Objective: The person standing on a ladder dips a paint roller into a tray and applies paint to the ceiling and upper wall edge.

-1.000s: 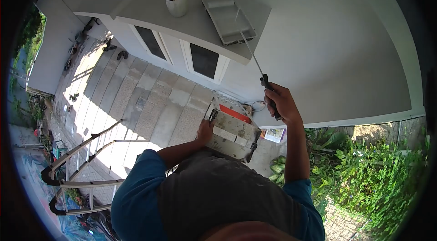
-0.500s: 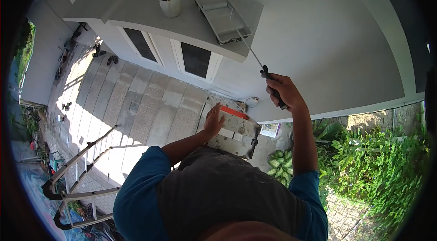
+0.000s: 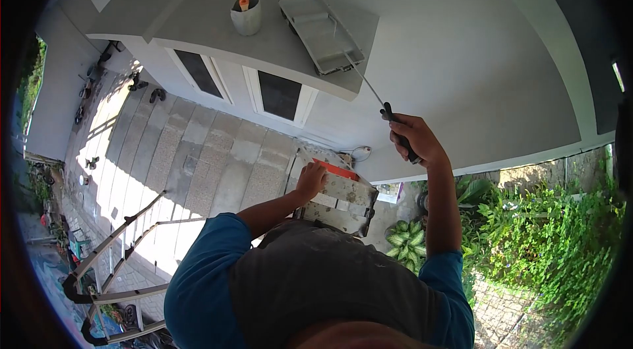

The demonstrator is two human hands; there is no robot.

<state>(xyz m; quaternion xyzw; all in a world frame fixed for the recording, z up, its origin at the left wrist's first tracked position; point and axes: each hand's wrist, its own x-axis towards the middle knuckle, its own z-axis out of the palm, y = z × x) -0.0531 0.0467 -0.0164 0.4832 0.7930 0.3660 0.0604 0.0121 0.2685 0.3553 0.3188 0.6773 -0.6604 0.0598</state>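
Note:
My right hand (image 3: 417, 140) is closed around the black handle of a paint roller (image 3: 369, 83). Its thin metal rod runs up to the left, and its pale roller head (image 3: 311, 17) lies in a paint tray (image 3: 328, 42) coated with light grey paint. The tray rests on a grey ledge (image 3: 204, 9) beside the wall. Lower down, my left hand (image 3: 312, 179) has its fingers bent over the end of an orange-red bar (image 3: 337, 170). That bar is on a paint-spattered platform (image 3: 356, 201) in front of my body.
A white bucket (image 3: 246, 21) with an orange-handled tool stands on the ledge, left of the tray. Below the ledge are dark-paned windows (image 3: 278, 94). A metal ladder (image 3: 125, 296) stands at lower left. Leafy plants (image 3: 527, 237) grow at lower right, beneath the grey wall (image 3: 475, 72).
My left hand's fingers, stretched out before, are now bent at the orange-red bar. The ledge and tray sit slightly lower in view. My right hand keeps hold of the roller.

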